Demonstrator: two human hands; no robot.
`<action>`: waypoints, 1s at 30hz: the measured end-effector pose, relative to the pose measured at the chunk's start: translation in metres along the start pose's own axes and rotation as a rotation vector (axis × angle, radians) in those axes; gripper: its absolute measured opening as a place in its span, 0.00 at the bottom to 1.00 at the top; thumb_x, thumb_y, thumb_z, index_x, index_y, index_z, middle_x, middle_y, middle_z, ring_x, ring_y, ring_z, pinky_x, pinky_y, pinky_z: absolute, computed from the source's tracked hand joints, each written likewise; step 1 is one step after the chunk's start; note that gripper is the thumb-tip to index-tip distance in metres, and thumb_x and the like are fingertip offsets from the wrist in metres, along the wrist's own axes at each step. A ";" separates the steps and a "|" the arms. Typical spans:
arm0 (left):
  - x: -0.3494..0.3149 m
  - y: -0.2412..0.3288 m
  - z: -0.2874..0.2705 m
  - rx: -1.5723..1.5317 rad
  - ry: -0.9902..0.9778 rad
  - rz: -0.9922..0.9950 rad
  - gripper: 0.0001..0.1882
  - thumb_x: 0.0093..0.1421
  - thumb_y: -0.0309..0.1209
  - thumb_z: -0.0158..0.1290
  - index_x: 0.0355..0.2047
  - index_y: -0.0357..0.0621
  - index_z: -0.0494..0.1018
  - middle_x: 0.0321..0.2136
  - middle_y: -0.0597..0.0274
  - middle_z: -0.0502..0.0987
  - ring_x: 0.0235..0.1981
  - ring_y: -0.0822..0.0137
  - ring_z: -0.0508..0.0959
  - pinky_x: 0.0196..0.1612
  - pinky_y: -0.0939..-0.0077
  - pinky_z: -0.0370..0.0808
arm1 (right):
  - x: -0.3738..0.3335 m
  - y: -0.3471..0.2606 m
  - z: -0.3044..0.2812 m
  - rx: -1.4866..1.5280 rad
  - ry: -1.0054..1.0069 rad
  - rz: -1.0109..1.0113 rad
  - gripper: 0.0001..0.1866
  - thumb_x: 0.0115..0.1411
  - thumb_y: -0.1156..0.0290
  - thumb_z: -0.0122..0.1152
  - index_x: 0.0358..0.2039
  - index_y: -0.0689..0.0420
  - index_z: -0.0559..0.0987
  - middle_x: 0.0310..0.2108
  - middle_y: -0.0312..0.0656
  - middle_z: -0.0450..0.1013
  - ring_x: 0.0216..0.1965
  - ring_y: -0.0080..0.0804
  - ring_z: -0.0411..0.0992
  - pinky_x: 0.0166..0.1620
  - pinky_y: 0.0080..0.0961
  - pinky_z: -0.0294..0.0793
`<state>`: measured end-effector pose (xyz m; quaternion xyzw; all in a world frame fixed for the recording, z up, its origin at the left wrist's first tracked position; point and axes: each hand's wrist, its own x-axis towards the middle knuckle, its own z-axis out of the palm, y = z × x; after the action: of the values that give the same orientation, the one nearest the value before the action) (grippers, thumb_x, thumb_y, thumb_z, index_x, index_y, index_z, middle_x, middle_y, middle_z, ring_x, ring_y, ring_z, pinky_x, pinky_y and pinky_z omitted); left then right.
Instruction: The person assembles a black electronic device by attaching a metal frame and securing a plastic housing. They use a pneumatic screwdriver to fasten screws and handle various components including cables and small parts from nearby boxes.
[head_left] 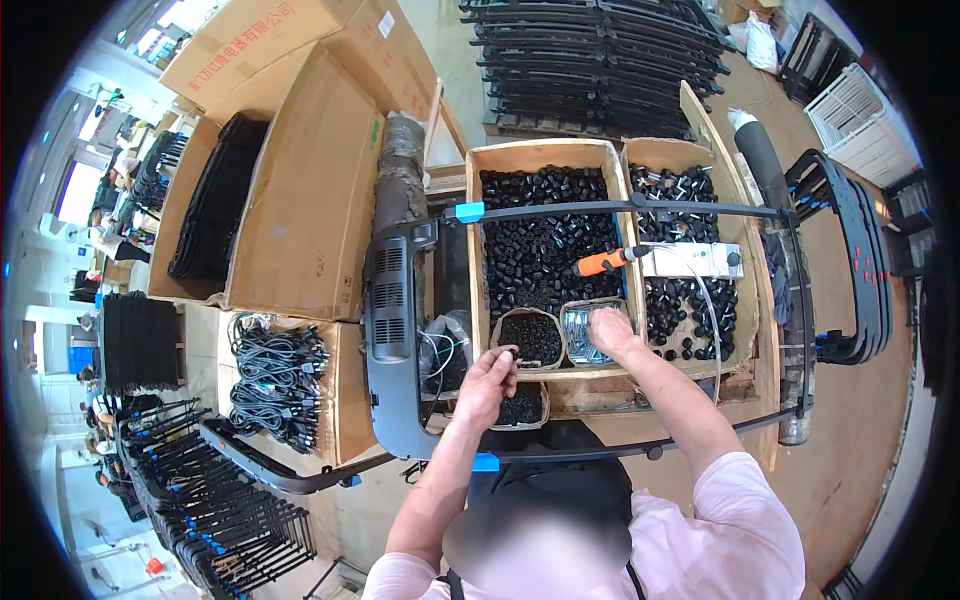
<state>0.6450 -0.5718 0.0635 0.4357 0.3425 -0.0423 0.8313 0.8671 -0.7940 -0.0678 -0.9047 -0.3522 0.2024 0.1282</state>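
Observation:
My right hand [613, 332] reaches into a small container of long silver screws [579, 338], its fingers drawn together; what they grip is hidden. Closed in a pinch, my left hand [487, 384] is beside a small container of tiny black parts [531, 336]; anything between its fingers is too small to make out. A black tubular frame [560, 456] with a vented plastic housing [388, 300] surrounds both hands and spans the wooden bins. Behind my right hand, an orange power screwdriver [602, 263] lies over a bin of black knobs [545, 225].
At the right, another wooden bin [735, 330] holds black-headed bolts and a white box [690, 261]. Coiled black cables [278, 380] fill a carton at the left. Large cardboard boxes [300, 190] stand behind it. Stacked black frames [600, 65] are at the back.

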 end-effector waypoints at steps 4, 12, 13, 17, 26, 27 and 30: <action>-0.004 -0.008 0.002 0.000 -0.052 -0.013 0.14 0.78 0.37 0.53 0.57 0.44 0.75 0.36 0.69 0.78 0.33 0.76 0.75 0.36 0.80 0.73 | -0.006 -0.014 -0.015 0.050 0.037 0.028 0.13 0.63 0.63 0.62 0.35 0.60 0.85 0.37 0.57 0.83 0.44 0.56 0.82 0.50 0.52 0.81; -0.015 0.005 -0.009 0.154 -0.141 -0.004 0.16 0.79 0.39 0.52 0.56 0.41 0.74 0.36 0.66 0.81 0.33 0.78 0.77 0.35 0.82 0.76 | -0.058 -0.117 -0.112 0.392 -0.165 -0.101 0.14 0.71 0.65 0.56 0.49 0.62 0.80 0.36 0.59 0.82 0.40 0.56 0.83 0.44 0.47 0.81; -0.017 0.007 -0.010 0.165 -0.159 -0.002 0.16 0.78 0.39 0.53 0.56 0.40 0.75 0.36 0.67 0.81 0.32 0.78 0.77 0.34 0.82 0.76 | -0.066 -0.129 -0.120 0.367 -0.122 -0.228 0.12 0.71 0.66 0.55 0.47 0.61 0.78 0.34 0.57 0.81 0.38 0.59 0.82 0.42 0.52 0.80; -0.024 0.013 -0.023 0.214 -0.198 0.005 0.17 0.78 0.39 0.53 0.56 0.38 0.75 0.35 0.67 0.81 0.31 0.78 0.77 0.34 0.82 0.76 | -0.072 -0.170 -0.141 0.120 -0.124 -0.369 0.08 0.70 0.68 0.54 0.40 0.59 0.75 0.34 0.55 0.80 0.40 0.60 0.81 0.42 0.55 0.79; -0.044 0.027 -0.048 0.311 -0.251 0.017 0.16 0.78 0.40 0.52 0.54 0.40 0.78 0.35 0.66 0.82 0.31 0.78 0.77 0.34 0.81 0.76 | -0.077 -0.216 -0.151 0.064 -0.112 -0.548 0.08 0.69 0.69 0.54 0.39 0.60 0.77 0.36 0.51 0.80 0.43 0.56 0.81 0.44 0.51 0.81; -0.046 0.027 -0.050 0.302 -0.259 0.011 0.16 0.79 0.40 0.52 0.53 0.40 0.78 0.35 0.66 0.82 0.31 0.79 0.77 0.34 0.81 0.76 | -0.077 -0.220 -0.150 0.081 -0.112 -0.570 0.09 0.70 0.68 0.54 0.40 0.60 0.78 0.37 0.51 0.80 0.44 0.56 0.81 0.45 0.50 0.81; -0.050 0.024 -0.058 0.238 -0.289 0.009 0.14 0.79 0.39 0.52 0.50 0.41 0.78 0.35 0.66 0.83 0.30 0.79 0.78 0.33 0.82 0.76 | -0.077 -0.230 -0.143 0.112 -0.098 -0.610 0.11 0.70 0.67 0.54 0.45 0.58 0.81 0.39 0.51 0.81 0.44 0.55 0.81 0.46 0.48 0.81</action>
<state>0.5851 -0.5242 0.0879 0.5218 0.2100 -0.1412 0.8147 0.7458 -0.6948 0.1666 -0.7380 -0.6015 0.2169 0.2156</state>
